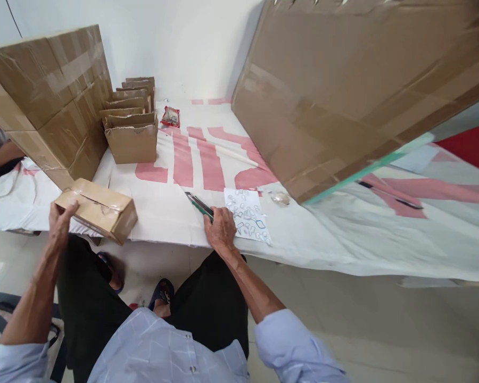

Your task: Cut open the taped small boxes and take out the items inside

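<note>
My left hand (62, 221) grips the near left end of a small taped cardboard box (104, 209), thumb on top. The box sits at the table's front edge, and a dark slit runs along its top. In my right hand (221, 227) is a green and black utility knife (199, 206), its tip pointing away to the left, low over the cloth. Just right of that hand lies a white sheet (245, 210) with many small ring-like pieces or outlines on it; I cannot tell which.
A stack of taped cartons (66, 101) stands at the left, beside a row of open cardboard boxes (131, 143). A red packet (170, 116) lies behind. At the right leans a large cardboard sheet or box (335, 96), near a small clear bag (280, 198). Another person's arm (2, 158) shows far left.
</note>
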The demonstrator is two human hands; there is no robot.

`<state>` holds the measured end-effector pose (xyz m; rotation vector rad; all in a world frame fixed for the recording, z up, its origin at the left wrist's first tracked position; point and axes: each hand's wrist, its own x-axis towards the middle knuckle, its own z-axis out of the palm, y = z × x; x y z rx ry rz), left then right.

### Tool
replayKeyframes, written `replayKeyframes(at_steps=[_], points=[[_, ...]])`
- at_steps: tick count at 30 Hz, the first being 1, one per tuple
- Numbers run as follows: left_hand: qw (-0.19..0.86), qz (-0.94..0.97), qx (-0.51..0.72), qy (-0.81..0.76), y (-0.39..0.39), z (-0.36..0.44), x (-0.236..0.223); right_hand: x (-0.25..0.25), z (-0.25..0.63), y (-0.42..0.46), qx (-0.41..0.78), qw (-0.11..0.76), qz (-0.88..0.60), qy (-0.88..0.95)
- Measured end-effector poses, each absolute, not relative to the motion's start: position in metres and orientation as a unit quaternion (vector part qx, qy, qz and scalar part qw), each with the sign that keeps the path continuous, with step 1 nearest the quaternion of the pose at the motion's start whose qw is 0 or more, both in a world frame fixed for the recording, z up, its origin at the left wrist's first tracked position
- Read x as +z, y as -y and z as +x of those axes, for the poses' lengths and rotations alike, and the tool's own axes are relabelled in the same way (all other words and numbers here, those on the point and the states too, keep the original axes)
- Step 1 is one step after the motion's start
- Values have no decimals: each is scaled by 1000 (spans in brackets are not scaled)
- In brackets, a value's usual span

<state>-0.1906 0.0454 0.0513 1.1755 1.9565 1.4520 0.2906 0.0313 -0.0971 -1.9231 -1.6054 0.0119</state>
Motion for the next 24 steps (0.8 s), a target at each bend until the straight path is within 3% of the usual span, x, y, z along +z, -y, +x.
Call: replayKeyframes(at_steps=[4, 7, 12, 16, 20, 24], points=[[218, 494, 511, -668, -20, -134, 29, -84, 288, -26, 0, 315, -731, 605], [249, 547, 484, -636, -9, -114, 26, -71, 285, -17, 12, 364, -704, 610], [345, 608, 431, -571, -23, -120, 39, -41, 268, 2, 179, 493, -549, 651], [378, 638, 416, -526, -47, -124, 45, -17, 252, 12, 252, 511, -484, 664], [443, 647, 377, -493, -49, -108, 38, -3, 252, 13, 247, 502, -473, 681], [424, 675, 385, -465, -33, -86, 30, 12, 267, 10, 175, 508, -500, 680]])
